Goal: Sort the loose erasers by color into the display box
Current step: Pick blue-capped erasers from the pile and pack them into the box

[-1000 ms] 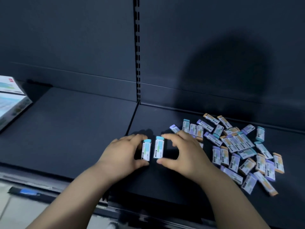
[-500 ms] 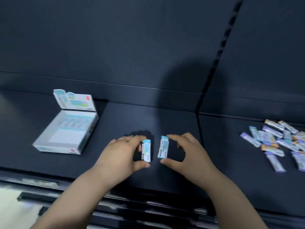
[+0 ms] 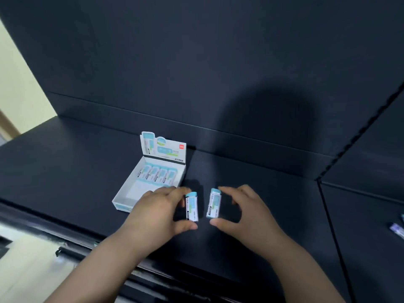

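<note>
Left hand (image 3: 157, 212) pinches a small white-sleeved eraser with a light-blue cap (image 3: 192, 207) end to end, forefinger on the cap and thumb under the bottom. Right hand (image 3: 247, 215) does the same with a second blue-capped eraser (image 3: 213, 203). I hold both upright with the labels toward me, close side by side but not touching. My read is that the lengthwise pinch leaves the long faces free, so each can drop flat into a row. Carrying two of one colour also halves the trips.

The open white-and-blue cardboard display box (image 3: 119, 204) sits just left of the left hand, and my fingers overlap its near right corner in view. Its lid flap stands up at the back, toward the rear edge of the dark shelf (image 3: 65, 171). A row of blue-capped erasers (image 3: 158, 174) fills the box's far end. The near part looks bare, so I think these two go there.

Versus half a second ago:
- **Box:** it was well off to the left of my hands and is now right beside them.
- **Loose pile:** it was in plain view on the right. Now only a purple eraser (image 3: 396, 229) shows at the far right, past the shelf seam.
- **Grips:** they look unchanged.
</note>
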Demonstrator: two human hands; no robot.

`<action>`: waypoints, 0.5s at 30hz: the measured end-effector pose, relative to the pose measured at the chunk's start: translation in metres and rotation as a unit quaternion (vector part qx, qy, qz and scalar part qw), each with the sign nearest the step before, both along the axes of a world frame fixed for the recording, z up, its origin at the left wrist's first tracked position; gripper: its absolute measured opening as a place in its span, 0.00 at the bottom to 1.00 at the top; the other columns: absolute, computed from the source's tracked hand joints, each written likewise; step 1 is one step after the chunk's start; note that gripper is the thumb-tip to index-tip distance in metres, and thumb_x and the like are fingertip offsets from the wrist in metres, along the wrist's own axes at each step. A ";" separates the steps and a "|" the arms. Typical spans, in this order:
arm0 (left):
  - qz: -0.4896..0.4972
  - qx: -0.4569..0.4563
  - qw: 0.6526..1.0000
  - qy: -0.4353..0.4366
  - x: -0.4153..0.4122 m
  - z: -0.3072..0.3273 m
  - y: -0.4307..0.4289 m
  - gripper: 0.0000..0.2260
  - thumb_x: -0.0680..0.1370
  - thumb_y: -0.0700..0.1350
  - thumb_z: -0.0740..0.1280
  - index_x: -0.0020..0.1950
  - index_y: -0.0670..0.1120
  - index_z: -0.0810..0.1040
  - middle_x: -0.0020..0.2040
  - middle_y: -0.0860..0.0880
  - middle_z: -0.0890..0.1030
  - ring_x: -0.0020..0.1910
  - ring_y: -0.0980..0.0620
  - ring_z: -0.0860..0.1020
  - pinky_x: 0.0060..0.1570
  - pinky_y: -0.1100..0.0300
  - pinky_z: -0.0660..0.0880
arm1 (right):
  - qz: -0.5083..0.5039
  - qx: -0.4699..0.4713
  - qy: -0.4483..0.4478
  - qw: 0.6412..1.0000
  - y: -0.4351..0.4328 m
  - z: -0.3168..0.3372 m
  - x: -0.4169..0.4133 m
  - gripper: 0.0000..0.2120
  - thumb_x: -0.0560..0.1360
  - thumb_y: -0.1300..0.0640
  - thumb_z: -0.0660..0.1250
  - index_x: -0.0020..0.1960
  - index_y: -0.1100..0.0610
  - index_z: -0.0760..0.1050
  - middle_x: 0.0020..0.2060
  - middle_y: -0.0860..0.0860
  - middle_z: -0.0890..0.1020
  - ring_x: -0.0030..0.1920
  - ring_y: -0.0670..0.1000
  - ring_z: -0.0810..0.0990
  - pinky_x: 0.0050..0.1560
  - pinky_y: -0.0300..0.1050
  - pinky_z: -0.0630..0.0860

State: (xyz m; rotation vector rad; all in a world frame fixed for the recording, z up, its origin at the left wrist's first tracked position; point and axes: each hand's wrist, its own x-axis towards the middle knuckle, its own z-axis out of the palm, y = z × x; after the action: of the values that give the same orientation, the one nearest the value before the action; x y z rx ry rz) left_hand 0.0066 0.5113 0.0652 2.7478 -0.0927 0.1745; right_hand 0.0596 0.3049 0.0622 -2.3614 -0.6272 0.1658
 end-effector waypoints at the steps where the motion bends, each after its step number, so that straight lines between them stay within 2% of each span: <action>1: 0.005 -0.001 1.000 0.003 0.001 0.001 0.006 0.34 0.68 0.64 0.69 0.71 0.56 0.63 0.56 0.59 0.74 0.58 0.56 0.71 0.58 0.64 0.65 | 0.003 -0.006 -0.003 1.000 0.005 0.001 0.004 0.32 0.66 0.40 0.72 0.67 0.39 0.66 0.48 0.36 0.67 0.54 0.38 0.69 0.58 0.37 0.69; 5: 0.005 0.007 1.000 0.014 0.005 0.009 0.031 0.32 0.69 0.65 0.66 0.71 0.59 0.62 0.51 0.64 0.70 0.53 0.60 0.69 0.54 0.68 0.64 | -0.007 -0.028 -0.023 0.999 0.024 0.004 0.014 0.33 0.65 0.39 0.72 0.67 0.40 0.66 0.48 0.37 0.67 0.53 0.39 0.69 0.58 0.37 0.69; 11: -0.019 0.040 0.999 -0.001 0.018 0.012 0.089 0.32 0.70 0.65 0.65 0.71 0.57 0.63 0.47 0.62 0.69 0.56 0.60 0.71 0.57 0.65 0.64 | -0.034 -0.063 -0.035 0.997 0.077 0.011 0.024 0.32 0.67 0.39 0.71 0.68 0.42 0.65 0.48 0.37 0.66 0.53 0.40 0.69 0.56 0.36 0.69; 13: -0.041 0.060 0.997 0.000 0.022 0.007 0.108 0.32 0.67 0.65 0.69 0.68 0.54 0.69 0.46 0.60 0.71 0.52 0.56 0.74 0.52 0.61 0.67 | -0.051 -0.076 -0.037 0.995 0.098 0.013 0.023 0.32 0.67 0.40 0.71 0.68 0.42 0.65 0.50 0.40 0.67 0.53 0.41 0.69 0.55 0.36 0.69; 15: -0.076 0.096 0.992 -0.009 0.029 -0.001 0.130 0.33 0.59 0.65 0.75 0.59 0.51 0.78 0.45 0.56 0.76 0.46 0.51 0.77 0.43 0.58 0.71 | -0.068 -0.108 -0.032 0.991 0.118 0.014 0.024 0.32 0.68 0.41 0.70 0.69 0.43 0.64 0.52 0.41 0.68 0.55 0.42 0.70 0.56 0.37 0.69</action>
State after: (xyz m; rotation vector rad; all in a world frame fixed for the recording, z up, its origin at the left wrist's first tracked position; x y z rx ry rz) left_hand 0.0360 0.6416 0.0645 2.9146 -0.3387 0.1571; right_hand 0.0837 0.4226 0.0765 -2.6186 -0.4975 0.1023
